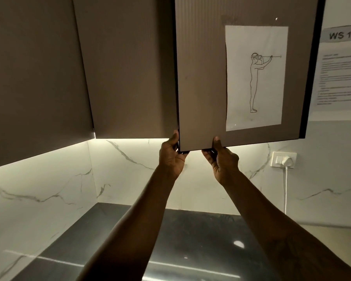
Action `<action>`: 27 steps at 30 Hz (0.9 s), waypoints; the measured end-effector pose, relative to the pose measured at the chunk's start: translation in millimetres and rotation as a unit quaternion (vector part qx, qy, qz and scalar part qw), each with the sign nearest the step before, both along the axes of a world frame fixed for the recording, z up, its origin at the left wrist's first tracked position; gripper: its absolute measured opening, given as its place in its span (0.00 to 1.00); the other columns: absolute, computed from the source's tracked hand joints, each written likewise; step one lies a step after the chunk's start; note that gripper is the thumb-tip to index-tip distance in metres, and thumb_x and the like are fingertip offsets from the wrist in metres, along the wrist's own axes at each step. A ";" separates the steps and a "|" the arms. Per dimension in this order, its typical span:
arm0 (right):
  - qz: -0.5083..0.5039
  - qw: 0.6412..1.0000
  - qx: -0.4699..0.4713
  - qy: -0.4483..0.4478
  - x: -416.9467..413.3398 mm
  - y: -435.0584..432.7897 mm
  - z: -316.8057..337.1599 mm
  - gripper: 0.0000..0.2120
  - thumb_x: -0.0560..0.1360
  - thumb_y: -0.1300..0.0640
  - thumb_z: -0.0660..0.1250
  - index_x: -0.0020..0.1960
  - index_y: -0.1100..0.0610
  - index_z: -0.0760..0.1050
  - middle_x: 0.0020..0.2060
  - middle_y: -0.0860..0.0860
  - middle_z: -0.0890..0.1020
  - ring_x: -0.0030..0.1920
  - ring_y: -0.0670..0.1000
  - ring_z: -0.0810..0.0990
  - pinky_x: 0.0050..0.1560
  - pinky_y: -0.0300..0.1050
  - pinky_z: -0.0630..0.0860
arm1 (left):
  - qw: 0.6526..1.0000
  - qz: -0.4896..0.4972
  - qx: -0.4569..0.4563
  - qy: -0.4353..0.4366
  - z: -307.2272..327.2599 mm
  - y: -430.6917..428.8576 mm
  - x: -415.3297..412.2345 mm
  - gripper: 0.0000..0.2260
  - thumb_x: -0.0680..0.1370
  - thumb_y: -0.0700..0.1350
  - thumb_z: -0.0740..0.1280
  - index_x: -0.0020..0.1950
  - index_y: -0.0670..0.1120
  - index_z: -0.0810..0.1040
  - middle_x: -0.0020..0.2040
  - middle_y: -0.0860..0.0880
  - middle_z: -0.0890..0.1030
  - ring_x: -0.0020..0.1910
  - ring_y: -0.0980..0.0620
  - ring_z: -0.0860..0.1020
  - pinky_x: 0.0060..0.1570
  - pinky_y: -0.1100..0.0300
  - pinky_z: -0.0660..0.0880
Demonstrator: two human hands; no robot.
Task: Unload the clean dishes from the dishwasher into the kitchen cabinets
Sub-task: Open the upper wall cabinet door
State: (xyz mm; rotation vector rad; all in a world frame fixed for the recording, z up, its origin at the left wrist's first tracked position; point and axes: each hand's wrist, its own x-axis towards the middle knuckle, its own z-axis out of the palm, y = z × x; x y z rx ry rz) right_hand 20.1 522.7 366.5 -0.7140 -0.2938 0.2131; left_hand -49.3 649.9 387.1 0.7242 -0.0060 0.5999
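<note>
The wall cabinet door (203, 78) hung above and in front of me, and it looked swung a little out of line with the closed cabinet front (130, 67) to its left. Both my hands had hold of its bottom edge. My left hand (171, 157) gripped the door's lower left corner, fingers curled round behind it and thumb lying up the side edge. My right hand (223, 161) pinched the bottom edge just to the right of that, thumb pressed on the door's face and fingers tucked underneath.

A white sheet (255, 78) with a line drawing of a standing figure was stuck to the door's face. On the wall right of the door hung a notice (340, 74) headed "WS 17". Below the door's right corner sat a wall socket (280, 159) with a white plug (288, 160), its cable (286, 189) dropping straight down. Marble wall (130, 179) ran beneath the door, lit from under the cabinets, and the dark glossy desk (190, 236) lay lower still, under my forearms.
</note>
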 end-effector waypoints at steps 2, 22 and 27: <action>0.002 1.000 -0.012 -0.007 -12.2 -14.9 0.0 0.11 0.78 0.56 0.70 0.58 0.58 0.75 0.57 0.60 0.83 0.54 0.58 0.84 0.58 0.55 0.81 | 1.000 0.007 0.030 0.003 2.8 -11.7 -16.3 0.07 0.81 0.44 0.67 0.56 0.42 0.79 0.53 0.41 0.82 0.61 0.38 0.78 0.61 0.44 0.77; -0.466 0.697 -0.364 -0.405 -112.6 -139.4 -32.5 0.38 0.67 0.57 0.79 0.74 0.59 0.68 0.68 0.55 0.77 0.65 0.58 0.78 0.64 0.51 0.75 | 0.970 0.030 0.240 0.005 -3.3 -177.4 -124.9 0.10 0.76 0.43 0.71 0.56 0.43 0.83 0.57 0.42 0.84 0.57 0.42 0.83 0.61 0.47 0.79; -0.478 0.695 -0.314 -0.435 -129.1 -171.5 -28.2 0.34 0.67 0.59 0.80 0.71 0.62 0.73 0.64 0.56 0.80 0.63 0.58 0.81 0.64 0.53 0.77 | 0.940 0.078 0.332 0.002 4.4 -211.4 -139.7 0.10 0.76 0.40 0.73 0.58 0.42 0.84 0.52 0.46 0.86 0.52 0.45 0.85 0.53 0.51 0.82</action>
